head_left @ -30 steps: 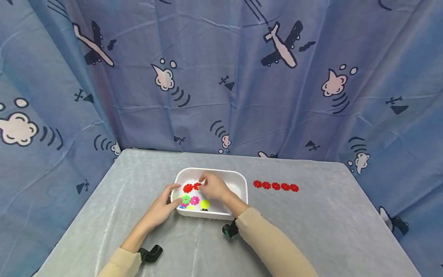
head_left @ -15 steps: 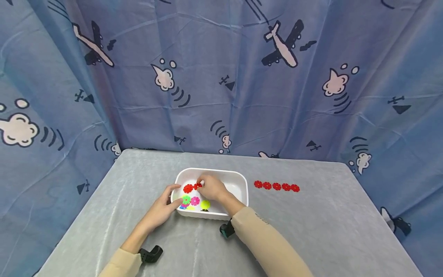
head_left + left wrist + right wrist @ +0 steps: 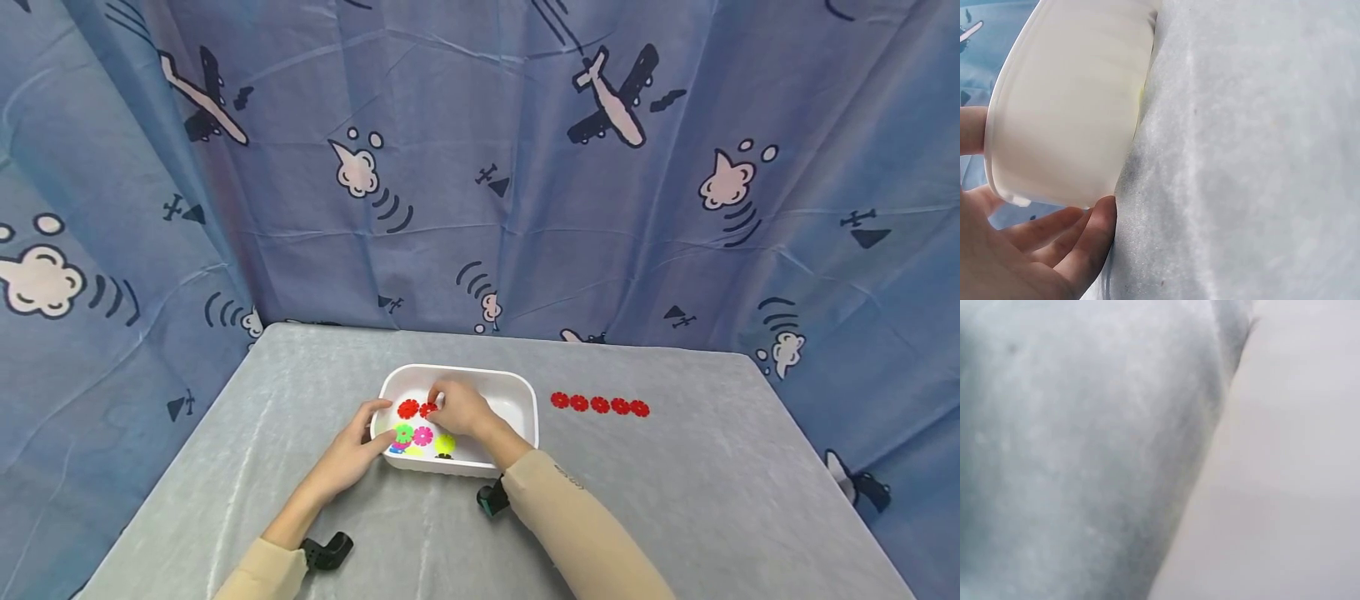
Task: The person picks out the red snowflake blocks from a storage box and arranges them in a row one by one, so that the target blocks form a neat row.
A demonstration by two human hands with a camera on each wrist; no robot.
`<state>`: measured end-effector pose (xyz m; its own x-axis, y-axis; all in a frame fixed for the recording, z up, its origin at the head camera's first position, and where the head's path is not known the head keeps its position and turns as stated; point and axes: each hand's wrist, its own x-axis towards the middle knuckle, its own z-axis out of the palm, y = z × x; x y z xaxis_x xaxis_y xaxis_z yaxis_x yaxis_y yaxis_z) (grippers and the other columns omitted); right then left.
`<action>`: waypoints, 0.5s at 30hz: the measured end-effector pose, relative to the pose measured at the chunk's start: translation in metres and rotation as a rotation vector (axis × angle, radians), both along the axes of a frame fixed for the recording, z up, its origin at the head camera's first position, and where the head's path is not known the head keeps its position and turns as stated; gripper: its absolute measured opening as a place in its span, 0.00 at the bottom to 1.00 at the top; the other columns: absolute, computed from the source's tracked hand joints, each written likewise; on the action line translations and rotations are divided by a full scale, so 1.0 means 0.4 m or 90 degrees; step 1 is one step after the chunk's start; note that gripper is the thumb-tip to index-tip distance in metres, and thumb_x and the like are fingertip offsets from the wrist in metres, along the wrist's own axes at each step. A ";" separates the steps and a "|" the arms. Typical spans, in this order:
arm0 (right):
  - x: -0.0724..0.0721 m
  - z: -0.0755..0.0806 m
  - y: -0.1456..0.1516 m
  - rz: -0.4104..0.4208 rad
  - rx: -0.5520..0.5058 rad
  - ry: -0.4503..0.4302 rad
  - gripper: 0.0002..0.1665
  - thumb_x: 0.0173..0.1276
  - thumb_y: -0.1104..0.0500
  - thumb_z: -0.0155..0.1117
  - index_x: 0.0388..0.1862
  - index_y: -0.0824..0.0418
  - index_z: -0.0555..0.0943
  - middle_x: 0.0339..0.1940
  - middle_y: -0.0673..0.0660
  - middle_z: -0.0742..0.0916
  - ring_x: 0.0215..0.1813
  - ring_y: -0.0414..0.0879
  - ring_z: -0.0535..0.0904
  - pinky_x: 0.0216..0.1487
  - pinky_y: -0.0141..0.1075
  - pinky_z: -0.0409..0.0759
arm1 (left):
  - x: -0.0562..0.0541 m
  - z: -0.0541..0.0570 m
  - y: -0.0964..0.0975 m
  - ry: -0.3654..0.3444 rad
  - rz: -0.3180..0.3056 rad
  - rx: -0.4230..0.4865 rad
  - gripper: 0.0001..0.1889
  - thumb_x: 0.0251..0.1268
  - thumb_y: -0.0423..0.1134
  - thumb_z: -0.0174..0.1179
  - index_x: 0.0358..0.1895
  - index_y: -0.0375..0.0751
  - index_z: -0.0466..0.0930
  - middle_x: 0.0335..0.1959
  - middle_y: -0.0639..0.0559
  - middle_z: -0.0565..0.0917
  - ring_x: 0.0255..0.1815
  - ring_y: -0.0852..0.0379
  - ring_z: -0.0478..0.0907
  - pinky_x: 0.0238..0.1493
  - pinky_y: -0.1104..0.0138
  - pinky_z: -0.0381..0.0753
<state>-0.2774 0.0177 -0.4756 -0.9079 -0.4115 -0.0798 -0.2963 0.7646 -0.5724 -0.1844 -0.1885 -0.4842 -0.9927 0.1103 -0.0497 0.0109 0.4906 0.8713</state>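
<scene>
A white plastic tray (image 3: 480,468) sits on the table. My left hand (image 3: 347,457) grips its left end; in the left wrist view the fingers (image 3: 1094,240) lie against the tray's outer wall (image 3: 1066,112) and the thumb reaches over the rim. Inside the tray, my right hand (image 3: 461,407) pinches a red snowflake disc (image 3: 427,410), partly covered by the fingertips. Another red disc (image 3: 408,408) lies just left of it. Nearer the tray's front are a green disc (image 3: 403,432), a pink disc (image 3: 423,436) and a yellow disc (image 3: 445,443). The right wrist view shows no hand.
Right of the tray, several red snowflake discs (image 3: 600,404) lie in a straight row on the grey cloth-covered table (image 3: 675,500). A blue curtain (image 3: 435,167) with airplane prints hangs behind the table and along both sides.
My right hand has shifted slightly left within the tray, and the red disc at its fingertips now sits a little lower. The left hand stays on the tray.
</scene>
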 end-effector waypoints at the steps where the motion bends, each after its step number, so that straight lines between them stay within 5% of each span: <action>1: 0.000 0.000 0.000 0.003 0.000 0.000 0.09 0.64 0.59 0.74 0.41 0.57 0.84 0.34 0.51 0.83 0.36 0.46 0.76 0.41 0.38 0.76 | 0.000 0.000 0.000 0.000 0.000 0.000 0.27 0.75 0.45 0.60 0.73 0.50 0.65 0.69 0.35 0.72 0.58 0.44 0.77 0.56 0.51 0.73; 15: 0.004 0.000 0.006 0.020 0.007 -0.012 0.14 0.62 0.55 0.77 0.38 0.55 0.78 0.26 0.50 0.78 0.29 0.44 0.72 0.30 0.34 0.68 | 0.000 0.002 0.000 0.002 -0.001 0.008 0.27 0.75 0.45 0.60 0.73 0.50 0.65 0.69 0.34 0.72 0.59 0.43 0.76 0.57 0.50 0.73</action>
